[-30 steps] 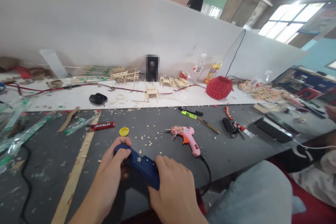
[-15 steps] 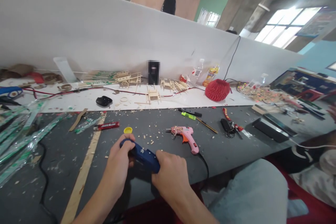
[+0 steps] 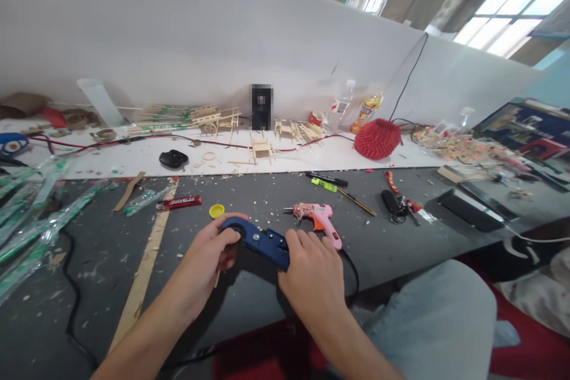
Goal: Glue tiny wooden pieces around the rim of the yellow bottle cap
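A blue pipe cutter with a curved, hook-like jaw and a screw at its pivot is held above the grey table. My right hand is wrapped round its handle end. At the hooked end, the fingers of my left hand are closed, and a thin wooden stick pokes out below them. Most of the stick is hidden by the hand and the jaw. Just beyond my left hand lies a yellow cap. A pink glue gun rests on the table beyond my right hand.
Small wooden models stand on the white strip at the back, with a red folded ornament to their right. Wrapped sticks cover the left side. Pens, keys and a black box lie towards the right.
Both hands and the cutter have shifted a little right, and the cutter has turned so its hooked jaw and pivot show. The stick below my left hand now shows. The view has tilted down.
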Tool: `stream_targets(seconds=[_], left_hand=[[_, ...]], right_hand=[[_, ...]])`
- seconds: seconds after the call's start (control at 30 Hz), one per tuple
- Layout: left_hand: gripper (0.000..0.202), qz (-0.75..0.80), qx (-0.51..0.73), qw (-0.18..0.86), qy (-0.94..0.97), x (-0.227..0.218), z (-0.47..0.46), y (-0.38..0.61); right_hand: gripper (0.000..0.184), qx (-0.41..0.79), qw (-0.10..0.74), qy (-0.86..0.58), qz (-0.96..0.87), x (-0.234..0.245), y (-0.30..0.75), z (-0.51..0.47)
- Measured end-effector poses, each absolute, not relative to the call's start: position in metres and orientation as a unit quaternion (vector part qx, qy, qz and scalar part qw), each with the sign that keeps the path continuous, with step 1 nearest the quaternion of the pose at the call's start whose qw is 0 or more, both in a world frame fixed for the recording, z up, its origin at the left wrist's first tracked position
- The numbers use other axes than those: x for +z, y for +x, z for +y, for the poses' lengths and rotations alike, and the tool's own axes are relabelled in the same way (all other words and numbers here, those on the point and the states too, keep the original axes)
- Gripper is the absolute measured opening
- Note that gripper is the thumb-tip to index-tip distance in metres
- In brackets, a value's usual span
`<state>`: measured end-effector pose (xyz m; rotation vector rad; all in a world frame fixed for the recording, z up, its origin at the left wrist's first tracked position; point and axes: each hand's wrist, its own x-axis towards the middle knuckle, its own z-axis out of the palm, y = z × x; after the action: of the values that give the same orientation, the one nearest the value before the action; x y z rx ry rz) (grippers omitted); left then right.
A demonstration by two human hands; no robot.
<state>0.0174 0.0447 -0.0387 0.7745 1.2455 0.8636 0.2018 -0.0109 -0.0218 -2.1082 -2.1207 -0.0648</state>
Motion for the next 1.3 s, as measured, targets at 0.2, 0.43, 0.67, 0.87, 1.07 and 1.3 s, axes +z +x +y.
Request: stream_targets(seconds=[0.2, 0.43, 0.67, 0.87, 1.07, 1.3], left_hand=[[0.036, 0.558, 0.316, 0.667, 0.379, -0.049, 0.065, 0.026], [0.033, 0.591, 0.276, 0.640, 0.407, -0.055, 0.073, 0.026], [0.024, 0.594, 0.282, 0.618, 0.431, -0.058, 0.075, 0.027], [0.013, 0.578, 0.338, 0.614, 0.418, -0.063, 0.072, 0.025], [0.022, 0.547, 0.427, 0.618, 0.369, -0.049, 0.063, 0.018], [0.030, 0.512, 0.443, 0.640, 0.364, -0.042, 0.045, 0.016]], right_hand=[[0.031, -0.054, 0.075, -0.703, -0.705, -0.028, 0.226, -0.011], [0.034, -0.081, 0.075, -0.708, -0.697, -0.037, 0.238, -0.013], [0.034, -0.097, 0.086, -0.714, -0.688, -0.050, 0.246, -0.017], [0.066, -0.132, 0.090, -0.706, -0.690, -0.052, 0.244, -0.018], [0.072, -0.156, 0.087, -0.709, -0.682, -0.051, 0.244, -0.019], [0.063, -0.022, 0.194, -0.729, -0.657, -0.037, 0.253, -0.024]])
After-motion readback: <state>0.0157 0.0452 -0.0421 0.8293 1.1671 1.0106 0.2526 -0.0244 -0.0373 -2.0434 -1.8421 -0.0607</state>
